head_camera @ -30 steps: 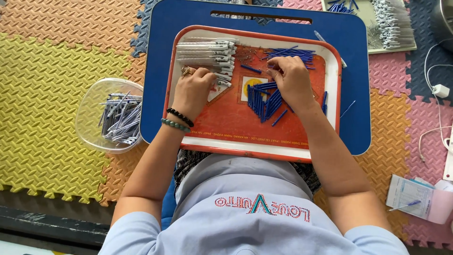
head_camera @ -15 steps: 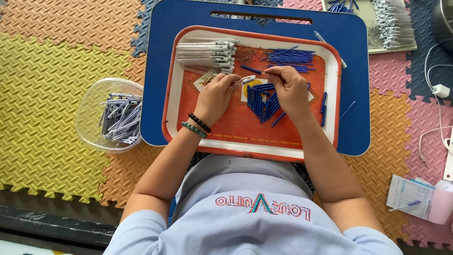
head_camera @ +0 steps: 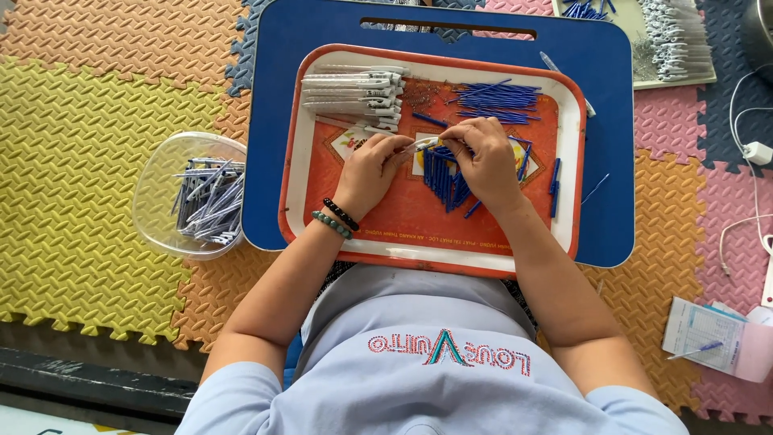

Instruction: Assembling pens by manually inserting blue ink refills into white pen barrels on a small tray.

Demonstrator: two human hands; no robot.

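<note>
A slim white pen barrel (head_camera: 420, 146) is being held level above the middle of the orange tray (head_camera: 483, 250). The left hand (head_camera: 369, 169) is pinching its left end, fingers closed on it. The right hand (head_camera: 483, 157) is meeting it from 3 o'clock, fingers bunched at the barrel's right end; whether they are also gripping a blue refill cannot be told.

Directly beneath the hands, a loose heap of blue refills (head_camera: 443, 177) is lying on the tray. At 12 o'clock from the hands, a row of white barrels (head_camera: 354, 97) is stacked, with a second bundle of blue refills (head_camera: 495, 101) toward 1 o'clock. The tray is sitting on a blue lap worktop (head_camera: 612, 161). At 9 o'clock, a clear plastic bowl (head_camera: 157, 181) is holding assembled pens on the foam floor mat (head_camera: 80, 121).

Risk, as judged: the pinch is light and on the ends only, so a slip could be dropping the barrel into the refills below and scattering them.
</note>
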